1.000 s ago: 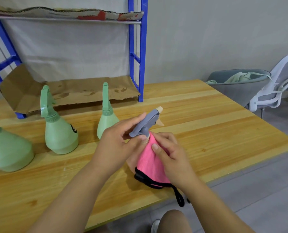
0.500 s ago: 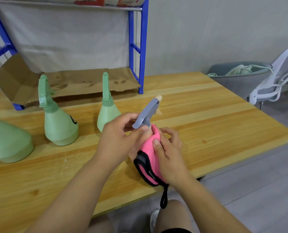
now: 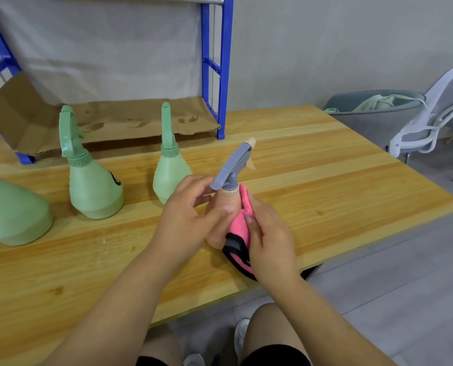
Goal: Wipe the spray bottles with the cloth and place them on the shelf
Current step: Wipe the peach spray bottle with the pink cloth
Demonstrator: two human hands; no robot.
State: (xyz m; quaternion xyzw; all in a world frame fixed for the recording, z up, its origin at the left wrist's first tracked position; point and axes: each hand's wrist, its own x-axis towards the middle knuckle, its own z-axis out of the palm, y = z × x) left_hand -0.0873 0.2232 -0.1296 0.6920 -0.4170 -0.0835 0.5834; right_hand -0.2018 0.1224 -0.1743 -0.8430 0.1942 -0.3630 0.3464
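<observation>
A beige spray bottle with a grey trigger head (image 3: 233,167) stands near the front edge of the wooden table (image 3: 338,180). My left hand (image 3: 191,212) grips its neck and body. My right hand (image 3: 269,241) presses a pink cloth with black trim (image 3: 239,233) against the bottle's right side. Three green spray bottles stand to the left: a slim one (image 3: 168,165) just behind my left hand, a rounder one (image 3: 93,180), and a large one (image 3: 11,210) cut off by the left edge. The blue shelf (image 3: 224,62) stands at the back of the table, lined with cardboard (image 3: 130,120).
A grey chair with pale green fabric on it (image 3: 375,112) and a white chair (image 3: 436,112) stand to the right of the table. Grey floor lies in front. My knees and shoes show below the table edge.
The cloth has slid from covering the bottle's front round to its right side and lower, which bares the beige neck. My left hand has shifted down onto the body.
</observation>
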